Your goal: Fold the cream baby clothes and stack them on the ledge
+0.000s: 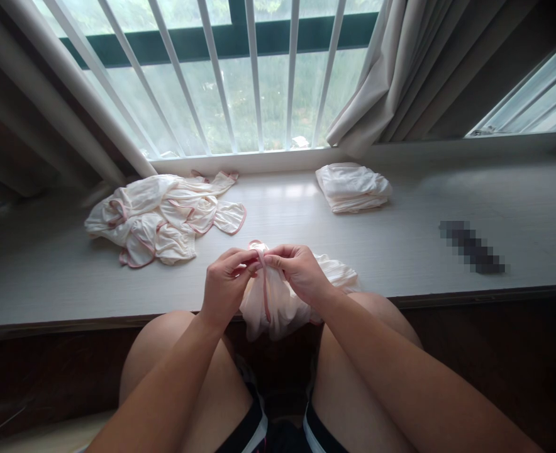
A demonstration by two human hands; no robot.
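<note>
Between my knees, a cream garment with pink trim hangs over the front edge of the sill, part of it lying on the surface to the right. My left hand pinches its pink-edged cloth from the left. Fingertips of my right hand grip the same trim from the right, almost touching the left ones. The fingers partly hide the pinched spot, and I cannot make out any fastening there.
On the pale sill, a loose heap of cream clothes with pink edging lies left. A neatly folded white stack sits back right, near a gathered curtain. Farther right is a dark blurred-out object. Barred window behind.
</note>
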